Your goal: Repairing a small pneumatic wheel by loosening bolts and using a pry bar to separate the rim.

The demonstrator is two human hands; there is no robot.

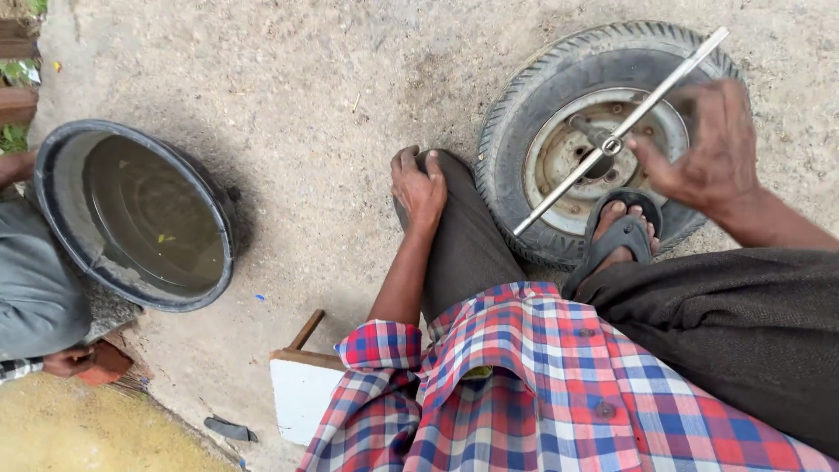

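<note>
- A cross-shaped metal wheel wrench (pixel 622 131) (bright, smooth bars) stands with its socket end on the hub of a wheel (pixel 524 131) lying flat on the ground at far right.
- The wheel has a worn, ribbed rubber tyre around a rusty, pale steel rim with bolt holes.
- The right hand (pixel 708 153) is at the wrench's crossing, fingers curled toward the bars; blur keeps me from telling whether it truly grips.
- A sandalled foot (pixel 619 232) presses on the tyre's near edge.
- The left hand (pixel 418 188) cups the bent left knee, holding no tool.
- At left sits a round black basin (pixel 52 210) of murky water with a few floating specks.
- The ground (pixel 306 105) is rough, sandy concrete.
- A white board (pixel 301 398) lies near, below the knee.
</note>
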